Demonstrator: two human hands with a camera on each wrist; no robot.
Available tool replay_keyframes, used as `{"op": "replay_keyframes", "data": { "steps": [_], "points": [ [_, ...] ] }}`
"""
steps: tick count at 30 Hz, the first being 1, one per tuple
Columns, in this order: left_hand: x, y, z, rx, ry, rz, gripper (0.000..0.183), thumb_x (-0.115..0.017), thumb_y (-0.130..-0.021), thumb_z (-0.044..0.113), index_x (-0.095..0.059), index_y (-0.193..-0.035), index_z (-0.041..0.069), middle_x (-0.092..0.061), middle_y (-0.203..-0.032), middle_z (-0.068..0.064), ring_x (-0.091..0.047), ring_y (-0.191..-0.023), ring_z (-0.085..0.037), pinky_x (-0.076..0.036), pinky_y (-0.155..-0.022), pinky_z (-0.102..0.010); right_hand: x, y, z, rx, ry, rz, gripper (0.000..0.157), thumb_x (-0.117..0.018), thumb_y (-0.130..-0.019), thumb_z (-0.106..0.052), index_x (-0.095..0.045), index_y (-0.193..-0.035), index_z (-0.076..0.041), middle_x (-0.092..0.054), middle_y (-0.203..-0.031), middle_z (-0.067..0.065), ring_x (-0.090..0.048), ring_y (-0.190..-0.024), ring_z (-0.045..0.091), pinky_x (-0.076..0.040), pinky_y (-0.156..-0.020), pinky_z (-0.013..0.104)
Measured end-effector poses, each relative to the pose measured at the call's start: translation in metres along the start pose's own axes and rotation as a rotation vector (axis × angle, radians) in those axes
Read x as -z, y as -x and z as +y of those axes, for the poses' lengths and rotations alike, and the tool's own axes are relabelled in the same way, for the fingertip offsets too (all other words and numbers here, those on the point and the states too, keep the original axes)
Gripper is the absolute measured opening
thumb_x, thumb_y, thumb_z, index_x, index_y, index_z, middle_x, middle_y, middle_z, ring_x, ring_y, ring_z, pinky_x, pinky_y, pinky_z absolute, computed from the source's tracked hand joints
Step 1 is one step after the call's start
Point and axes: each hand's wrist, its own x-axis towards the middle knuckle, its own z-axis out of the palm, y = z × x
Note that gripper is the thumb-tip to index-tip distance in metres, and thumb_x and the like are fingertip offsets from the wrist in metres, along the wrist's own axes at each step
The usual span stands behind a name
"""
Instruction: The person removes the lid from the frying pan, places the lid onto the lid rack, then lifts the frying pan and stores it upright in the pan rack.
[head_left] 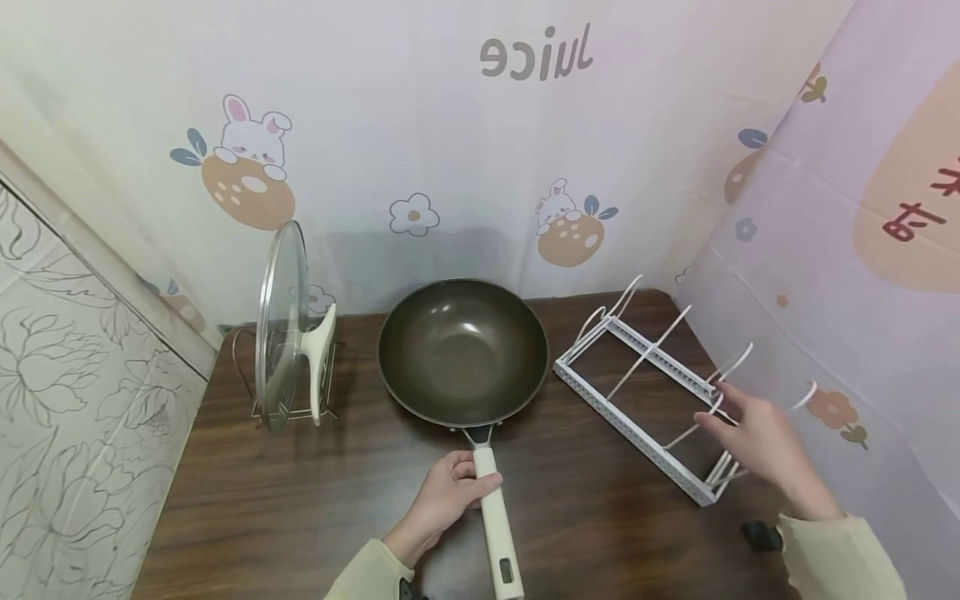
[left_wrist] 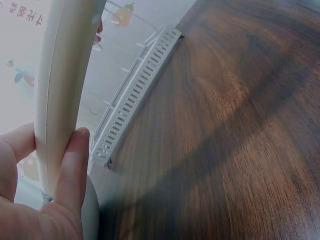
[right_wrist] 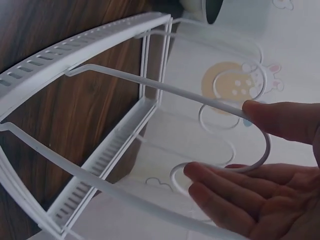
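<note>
A dark, round-bottomed frying pan point(head_left: 463, 358) rests on the table in the middle of the head view, its cream handle point(head_left: 495, 521) toward me. My left hand point(head_left: 444, 493) pinches that handle near the pan, with the thumb on one side and fingers on the other, as the left wrist view also shows. To the right stands a white metal rack point(head_left: 636, 437) with slotted rails and upright wire dividers. My right hand point(head_left: 765, 437) holds one looped divider point(right_wrist: 175, 91) near its rounded end, thumb on one side and fingers across the other.
At the left, a glass lid point(head_left: 281, 333) with a cream handle point(head_left: 318, 367) stands upright in a small wire stand point(head_left: 235, 358). The brown wooden table point(head_left: 315, 483) meets printed curtains point(head_left: 435, 150) at the back and right. A floral panel point(head_left: 71, 442) borders the left edge.
</note>
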Motion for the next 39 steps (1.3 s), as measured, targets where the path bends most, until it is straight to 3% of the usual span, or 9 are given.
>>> {"op": "replay_keyframes", "data": {
  "steps": [7, 17, 19, 20, 23, 25, 27, 33, 39],
  "points": [
    [0.0, 0.0, 0.0, 0.0, 0.005, -0.003, 0.059, -0.08, -0.089, 0.016, -0.049, -0.132, -0.011, -0.075, -0.114, -0.013, -0.073, -0.094, -0.013, -0.063, -0.081, -0.027, 0.003, -0.017, 0.011, 0.072, -0.043, -0.028, 0.058, -0.072, -0.089, -0.009, -0.051, -0.135, 0.018, -0.065, -0.111, 0.044, -0.065, -0.097, 0.062, -0.051, -0.083, 0.074],
    [0.002, -0.001, 0.0, -0.003, 0.002, -0.006, 0.059, -0.08, -0.09, 0.016, -0.049, -0.133, -0.011, -0.074, -0.115, -0.013, -0.073, -0.095, -0.014, -0.064, -0.083, -0.029, 0.004, -0.046, 0.031, 0.105, -0.085, -0.067, 0.055, -0.069, -0.091, -0.004, -0.05, -0.139, 0.014, -0.063, -0.12, 0.044, -0.062, -0.107, 0.063, -0.049, -0.086, 0.074],
    [0.002, -0.001, -0.001, -0.003, 0.005, -0.006, 0.058, -0.079, -0.09, 0.016, -0.049, -0.133, -0.01, -0.074, -0.114, -0.013, -0.073, -0.094, -0.013, -0.064, -0.082, -0.028, 0.005, -0.051, 0.034, 0.099, -0.077, -0.076, 0.053, -0.069, -0.092, -0.006, -0.051, -0.14, 0.012, -0.065, -0.119, 0.041, -0.063, -0.107, 0.06, -0.051, -0.085, 0.068],
    [0.001, -0.001, -0.001, -0.002, 0.011, -0.006, 0.058, -0.079, -0.09, 0.015, -0.049, -0.132, -0.01, -0.074, -0.113, -0.012, -0.073, -0.094, -0.013, -0.063, -0.082, -0.028, 0.005, -0.054, 0.036, 0.1, -0.079, -0.085, 0.053, -0.068, -0.093, -0.007, -0.051, -0.14, 0.011, -0.066, -0.12, 0.04, -0.064, -0.108, 0.059, -0.055, -0.085, 0.059],
    [0.001, -0.001, -0.002, -0.002, 0.023, -0.008, 0.057, -0.08, -0.09, 0.014, -0.049, -0.132, -0.01, -0.074, -0.112, -0.012, -0.073, -0.093, -0.013, -0.063, -0.082, -0.028, 0.008, -0.061, 0.043, 0.097, -0.108, -0.128, 0.055, -0.068, -0.096, -0.011, -0.05, -0.143, 0.009, -0.066, -0.123, 0.038, -0.075, -0.101, 0.025, -0.056, -0.081, 0.027],
    [0.0, -0.001, -0.002, -0.004, 0.03, -0.009, 0.057, -0.08, -0.09, 0.014, -0.049, -0.132, -0.01, -0.074, -0.112, -0.012, -0.073, -0.092, -0.013, -0.063, -0.082, -0.028, 0.009, -0.065, 0.047, 0.094, -0.138, -0.155, 0.055, -0.068, -0.097, -0.012, -0.049, -0.145, 0.009, -0.064, -0.127, 0.038, -0.071, -0.096, 0.002, -0.049, -0.076, 0.011],
    [0.0, -0.001, -0.002, -0.004, 0.028, -0.01, 0.058, -0.08, -0.09, 0.014, -0.049, -0.132, -0.01, -0.074, -0.113, -0.012, -0.073, -0.092, -0.013, -0.064, -0.082, -0.029, 0.011, -0.069, 0.05, 0.077, -0.164, -0.181, 0.057, -0.067, -0.098, -0.014, -0.048, -0.147, 0.008, -0.063, -0.129, 0.038, -0.059, -0.092, -0.018, -0.047, -0.074, 0.006],
    [0.0, -0.001, -0.001, -0.001, 0.029, -0.014, 0.059, -0.08, -0.089, 0.013, -0.049, -0.133, -0.011, -0.074, -0.113, -0.012, -0.073, -0.092, -0.013, -0.064, -0.082, -0.03, 0.01, -0.081, 0.055, 0.051, -0.195, -0.194, 0.057, -0.066, -0.097, -0.008, -0.046, -0.149, 0.007, -0.062, -0.131, 0.037, -0.044, -0.093, -0.028, -0.043, -0.075, 0.004],
    [0.0, -0.001, -0.002, 0.003, 0.041, -0.015, 0.06, -0.08, -0.089, 0.013, -0.048, -0.133, -0.012, -0.074, -0.114, -0.014, -0.073, -0.092, -0.013, -0.065, -0.083, -0.031, 0.009, -0.091, 0.059, 0.049, -0.228, -0.2, 0.058, -0.065, -0.098, -0.008, -0.045, -0.151, 0.005, -0.061, -0.134, 0.034, -0.044, -0.097, -0.029, -0.04, -0.079, 0.0]
  ]
}}
